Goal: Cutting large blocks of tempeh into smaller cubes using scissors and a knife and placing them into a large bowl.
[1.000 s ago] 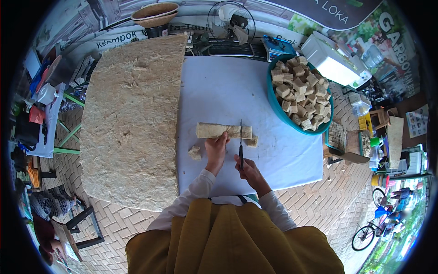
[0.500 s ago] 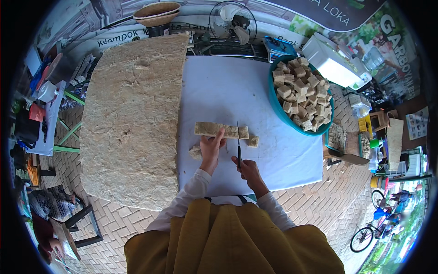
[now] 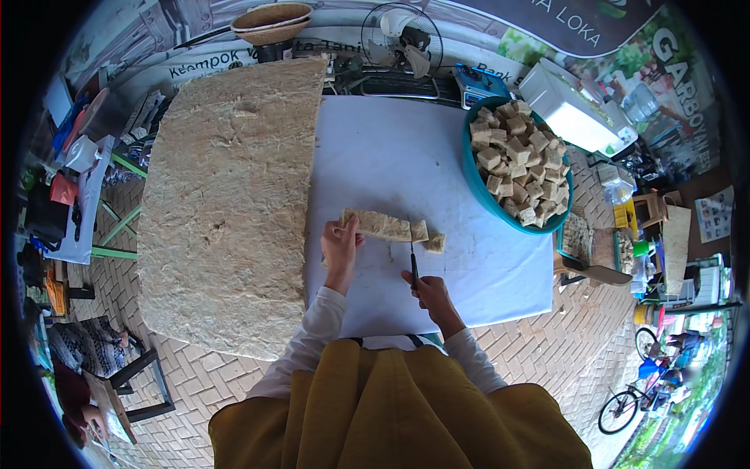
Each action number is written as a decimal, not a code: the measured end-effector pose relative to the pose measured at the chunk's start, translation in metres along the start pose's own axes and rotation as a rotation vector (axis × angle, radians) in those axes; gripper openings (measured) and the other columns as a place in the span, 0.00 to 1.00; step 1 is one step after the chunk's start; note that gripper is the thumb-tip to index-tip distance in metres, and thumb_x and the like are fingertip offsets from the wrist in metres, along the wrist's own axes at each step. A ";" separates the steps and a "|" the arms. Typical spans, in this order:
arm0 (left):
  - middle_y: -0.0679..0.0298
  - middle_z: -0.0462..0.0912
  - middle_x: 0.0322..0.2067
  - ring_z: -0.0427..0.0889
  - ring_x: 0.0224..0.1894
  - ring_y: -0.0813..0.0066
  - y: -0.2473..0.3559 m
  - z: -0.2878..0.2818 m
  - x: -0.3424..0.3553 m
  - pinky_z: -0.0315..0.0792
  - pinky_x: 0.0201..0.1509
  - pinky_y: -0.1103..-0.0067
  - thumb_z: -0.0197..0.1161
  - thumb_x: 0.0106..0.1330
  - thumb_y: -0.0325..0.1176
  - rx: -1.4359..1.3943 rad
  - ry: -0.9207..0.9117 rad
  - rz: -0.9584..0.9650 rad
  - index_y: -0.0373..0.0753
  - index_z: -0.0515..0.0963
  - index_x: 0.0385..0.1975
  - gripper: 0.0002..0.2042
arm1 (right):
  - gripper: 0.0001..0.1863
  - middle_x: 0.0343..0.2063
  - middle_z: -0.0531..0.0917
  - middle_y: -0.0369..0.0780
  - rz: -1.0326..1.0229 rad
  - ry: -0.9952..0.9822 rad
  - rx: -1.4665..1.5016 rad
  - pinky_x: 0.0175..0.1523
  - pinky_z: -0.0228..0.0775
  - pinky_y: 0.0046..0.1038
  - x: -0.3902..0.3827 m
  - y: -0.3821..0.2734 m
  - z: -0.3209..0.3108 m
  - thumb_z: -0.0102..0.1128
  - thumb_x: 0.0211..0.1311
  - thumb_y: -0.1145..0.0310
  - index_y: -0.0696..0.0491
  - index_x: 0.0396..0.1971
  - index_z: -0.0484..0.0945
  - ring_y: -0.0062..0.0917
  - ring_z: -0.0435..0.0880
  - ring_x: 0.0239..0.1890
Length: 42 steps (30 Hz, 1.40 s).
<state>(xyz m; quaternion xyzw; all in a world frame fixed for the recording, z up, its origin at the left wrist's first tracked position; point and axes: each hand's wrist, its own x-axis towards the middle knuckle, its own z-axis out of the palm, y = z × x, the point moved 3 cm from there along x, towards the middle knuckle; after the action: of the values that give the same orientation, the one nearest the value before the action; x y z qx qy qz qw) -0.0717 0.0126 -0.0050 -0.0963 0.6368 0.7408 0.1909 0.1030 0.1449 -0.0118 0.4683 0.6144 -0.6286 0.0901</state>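
On the white-covered table lies a tan, fibrous rockwool strip, slightly tilted. My left hand is closed on its left end, thumb on the near side. A knife with a dark handle is in my right hand. Its blade points away from me and lies in the gap between the strip and a cut cube at the right end. Another small cube rests just right of that, close to it or touching. Another piece by my left hand is mostly hidden.
A large thick rockwool slab covers the left side. At the far right of the table stands a teal basin heaped with rockwool cubes. Beyond the far edge are a blue scale and a fan.
My left hand has shifted left along the strip to its end, and the strip has tilted, its right end nearer me. The knife and right hand have moved slightly right.
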 end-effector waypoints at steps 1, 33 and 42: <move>0.62 0.75 0.25 0.79 0.24 0.77 0.001 0.000 0.001 0.76 0.26 0.82 0.65 0.58 0.39 0.026 0.001 0.026 0.30 0.70 0.34 0.17 | 0.24 0.10 0.65 0.28 0.007 -0.002 0.000 0.13 0.42 0.18 -0.001 0.000 0.001 0.66 0.52 0.50 0.50 0.11 0.68 0.09 0.55 0.08; 0.59 0.80 0.30 0.81 0.31 0.75 0.001 -0.016 0.001 0.78 0.37 0.81 0.64 0.60 0.34 -0.266 -0.189 0.029 0.31 0.69 0.35 0.14 | 0.24 0.22 0.61 0.28 0.007 -0.584 0.248 0.20 0.44 0.15 -0.023 -0.023 0.022 0.55 0.57 0.42 0.49 0.25 0.66 0.09 0.53 0.16; 0.60 0.80 0.30 0.81 0.32 0.75 0.000 -0.014 -0.001 0.78 0.39 0.80 0.63 0.61 0.33 -0.228 -0.178 0.042 0.32 0.70 0.35 0.12 | 0.22 0.19 0.68 0.31 -0.067 -0.308 0.041 0.19 0.46 0.15 -0.019 -0.017 0.020 0.57 0.58 0.47 0.51 0.20 0.68 0.10 0.56 0.15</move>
<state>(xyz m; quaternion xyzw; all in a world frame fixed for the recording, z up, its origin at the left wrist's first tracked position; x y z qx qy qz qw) -0.0718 -0.0012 -0.0072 -0.0379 0.5309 0.8178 0.2188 0.0922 0.1232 0.0094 0.3472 0.5957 -0.7080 0.1525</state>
